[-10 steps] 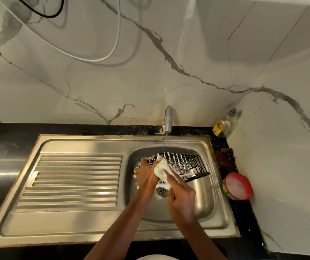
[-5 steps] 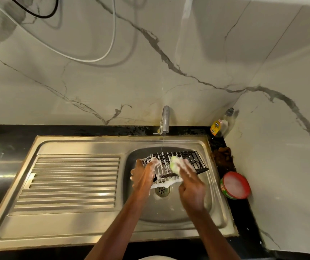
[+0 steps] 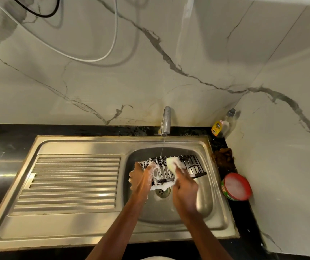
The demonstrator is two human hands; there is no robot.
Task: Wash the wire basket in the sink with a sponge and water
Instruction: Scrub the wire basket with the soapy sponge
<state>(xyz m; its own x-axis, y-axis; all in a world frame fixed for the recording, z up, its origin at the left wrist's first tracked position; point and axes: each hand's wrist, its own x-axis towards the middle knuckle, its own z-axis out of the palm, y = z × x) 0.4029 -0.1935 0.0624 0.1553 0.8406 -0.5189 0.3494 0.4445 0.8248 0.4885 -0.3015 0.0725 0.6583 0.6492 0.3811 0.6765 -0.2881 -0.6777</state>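
Two hands are engaged over the sink bowl. The basket is held inside the bowl, tilted, just above the drain, with its long axis running left to right across the bowl. Its left end is clamped by the left hand, fingers curled round the soapy wires. The sponge is gripped by the right hand and pressed on the basket's upper edge near the middle, just right of where the thin stream from the tap falls.

Foam is seen on the left half of the basket only; the right half lies bare and dark, extending to the right and slightly away from the sponge. The coming stroke is therefore judged to turn on that direction: the sponge must be carried rightward along the long axis, toward the end farthest from the holding hand. The right hand is the nearer one to that unwashed end, so no change of grip by the left appears needed, though the free end may swing under pressure.
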